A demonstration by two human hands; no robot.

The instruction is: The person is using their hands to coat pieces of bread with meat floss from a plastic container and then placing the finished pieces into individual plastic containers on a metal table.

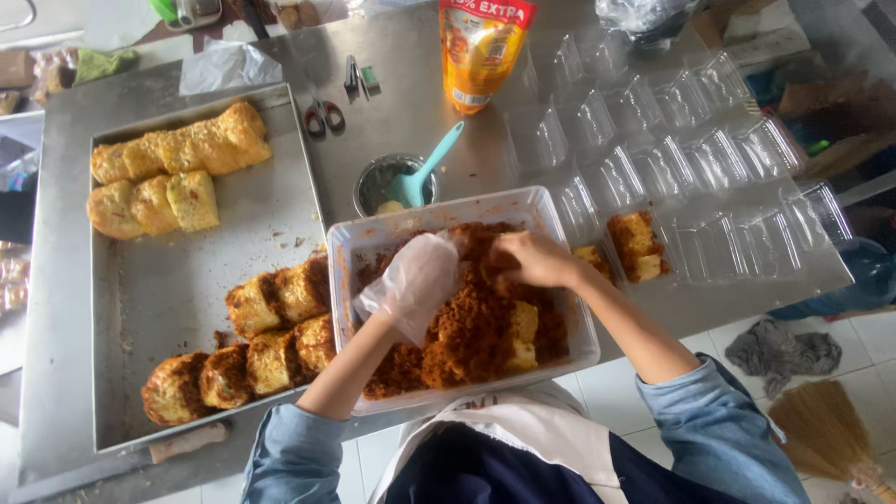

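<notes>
Fingers (439, 254) of the left hand (417, 280), covered by a loose clear plastic glove, are curling down into the brown shredded topping (471, 322) that is filling the clear plastic tub (347, 245); whether they are gripping anything under the glove cannot be told. Just beside them, the bare right hand (535, 259) is pressing into the same heap with its fingers bent and closed over a clump of the topping, though what lies beneath them is hidden. Pale yellow roll pieces (523, 334) are lying half buried in the topping toward the near right part of the tub. Left of the tub, a large metal tray (159, 289) is holding two groups of rolls: plain golden ones (177, 163) at its far end and crumb-coated ones (266, 341) at its near end, close to the tub's left wall. Behind the tub, a small metal bowl (371, 182) is standing with a teal spatula (427, 168) leaning in it, and farther back an orange pouch (481, 51) is standing upright. Right of the tub, rows of clear plastic boxes (681, 149) are lying open, and the one nearest the tub is holding a coated roll piece (635, 245).
</notes>
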